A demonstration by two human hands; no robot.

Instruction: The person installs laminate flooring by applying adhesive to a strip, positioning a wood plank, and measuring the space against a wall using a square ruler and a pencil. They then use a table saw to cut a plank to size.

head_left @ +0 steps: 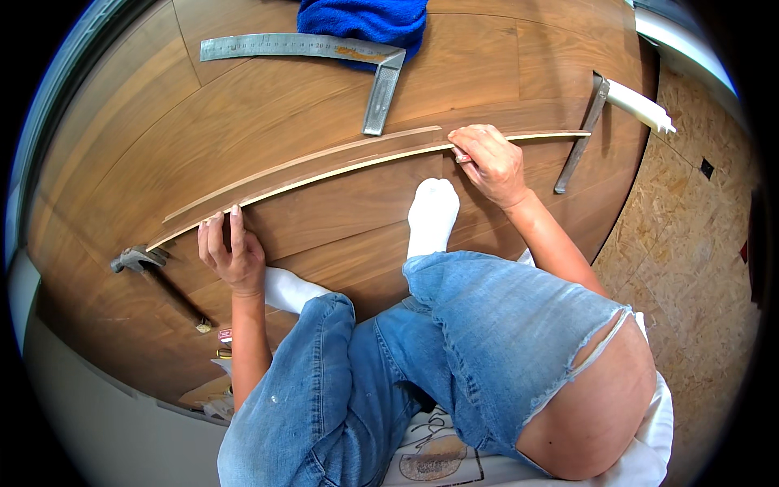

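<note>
A long, thin wooden strip (pixel 545 135) with a pale edge crosses the wood-plank floor in front of me. Just beyond its left and middle part lies a shorter brown wooden strip (pixel 304 160), roughly parallel. Toward the long strip's left end, my left hand (pixel 231 250) rests its outstretched, slightly parted fingertips on the edge. My right hand (pixel 491 164) is closed at the strip right of centre, its fingertips touching the edge. A slim red-and-white stick (pixel 462 158) shows between those fingers, mostly hidden.
A metal try square (pixel 383 89) lies beside a blue cloth (pixel 365 18) at the far side. By the strip's left end is a hammer (pixel 174 290); at its right end, a flat metal bar (pixel 583 146) and a white nozzled bottle (pixel 638 105). Chipboard (pixel 690 219) borders the right.
</note>
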